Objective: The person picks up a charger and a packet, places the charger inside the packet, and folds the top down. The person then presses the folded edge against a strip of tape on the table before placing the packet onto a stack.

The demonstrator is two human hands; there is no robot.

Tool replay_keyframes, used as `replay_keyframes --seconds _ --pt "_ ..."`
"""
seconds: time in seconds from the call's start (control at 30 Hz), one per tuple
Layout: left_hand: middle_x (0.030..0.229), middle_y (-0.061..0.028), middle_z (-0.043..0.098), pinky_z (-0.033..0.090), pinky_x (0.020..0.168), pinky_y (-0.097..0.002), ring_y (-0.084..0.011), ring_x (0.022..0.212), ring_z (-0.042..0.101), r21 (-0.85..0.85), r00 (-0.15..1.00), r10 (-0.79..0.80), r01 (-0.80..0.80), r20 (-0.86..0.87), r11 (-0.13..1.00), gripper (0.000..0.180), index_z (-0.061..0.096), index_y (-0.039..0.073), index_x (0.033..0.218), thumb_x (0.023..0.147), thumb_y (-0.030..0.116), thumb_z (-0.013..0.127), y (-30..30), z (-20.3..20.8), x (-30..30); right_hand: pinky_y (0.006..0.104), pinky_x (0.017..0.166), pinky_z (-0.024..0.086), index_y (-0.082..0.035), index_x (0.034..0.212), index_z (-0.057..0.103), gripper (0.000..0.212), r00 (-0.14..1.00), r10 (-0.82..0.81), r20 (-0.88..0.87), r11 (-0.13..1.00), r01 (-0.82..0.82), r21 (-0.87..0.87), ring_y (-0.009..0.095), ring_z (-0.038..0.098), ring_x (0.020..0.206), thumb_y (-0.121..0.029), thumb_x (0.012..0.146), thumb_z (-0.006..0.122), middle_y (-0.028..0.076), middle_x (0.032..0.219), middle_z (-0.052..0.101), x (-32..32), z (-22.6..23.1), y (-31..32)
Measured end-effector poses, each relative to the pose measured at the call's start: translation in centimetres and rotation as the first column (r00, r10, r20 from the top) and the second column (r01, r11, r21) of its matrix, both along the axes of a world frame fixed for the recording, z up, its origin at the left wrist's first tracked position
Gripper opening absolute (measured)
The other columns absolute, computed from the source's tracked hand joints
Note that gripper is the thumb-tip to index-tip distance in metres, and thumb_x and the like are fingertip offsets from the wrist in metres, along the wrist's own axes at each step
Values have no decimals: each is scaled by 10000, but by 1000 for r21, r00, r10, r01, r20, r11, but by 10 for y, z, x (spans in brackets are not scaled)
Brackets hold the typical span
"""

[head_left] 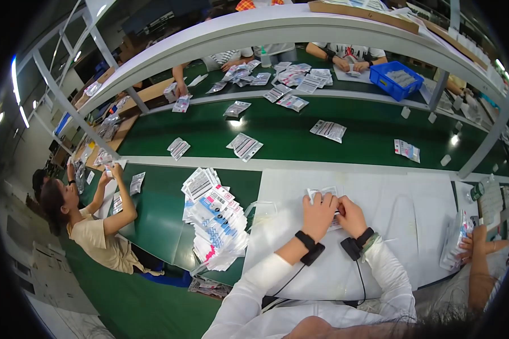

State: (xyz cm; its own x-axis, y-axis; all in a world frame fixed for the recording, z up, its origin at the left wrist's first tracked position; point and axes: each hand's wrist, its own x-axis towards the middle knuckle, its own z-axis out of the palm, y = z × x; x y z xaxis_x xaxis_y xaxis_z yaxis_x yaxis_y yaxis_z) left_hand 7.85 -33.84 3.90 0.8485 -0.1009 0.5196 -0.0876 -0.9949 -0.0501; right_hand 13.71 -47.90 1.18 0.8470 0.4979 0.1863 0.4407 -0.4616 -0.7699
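Left hand (318, 214) is covering a near packet (321, 191), right hand (352, 218) is curling at its right; whether they're gripping, can't tell!

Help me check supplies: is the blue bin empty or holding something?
Holding something: pale items show inside the blue bin; their depth is hidden.

Lighting's pretty decent here: the white work sheet (430, 226) is bright and evenly lit, only soft shadows. Far left goes way dimmer, apart from a glaring tube light (19, 90). More lamps glow at upper right, and the green belt (288, 127) has a couple of hot glare spots. Fisheye's strong, so the overhead shelf (237, 35) bows into an arc and the corners go black. No obvious motion blur, but the background's kinda soft.
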Motion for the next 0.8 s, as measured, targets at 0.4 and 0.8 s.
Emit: replay_keyframes --seconds 0.4,0.8 --pt "960 -36 549 400 783 -372 -231 923 539 -28 996 -8 6 -93 1000 220 565 128 997 784 148 618 20 -17 12 394 698 495 -113 1066 576 306 973 123 198 991 -109 -79 284 612 841 -87 768 643 80 904 605 -1 0 -4" --pt "1466 18 460 328 1085 -430 -252 1366 390 -248 840 -432 364 -329 898 560 504 184 1391 871 325 658 80 -20 -40 530 1144 212 -215 1359 554 457 866 389 315 890 -264 -373 242 370 1396 -385 936 570 -25 1416 528 -4 23 -54"
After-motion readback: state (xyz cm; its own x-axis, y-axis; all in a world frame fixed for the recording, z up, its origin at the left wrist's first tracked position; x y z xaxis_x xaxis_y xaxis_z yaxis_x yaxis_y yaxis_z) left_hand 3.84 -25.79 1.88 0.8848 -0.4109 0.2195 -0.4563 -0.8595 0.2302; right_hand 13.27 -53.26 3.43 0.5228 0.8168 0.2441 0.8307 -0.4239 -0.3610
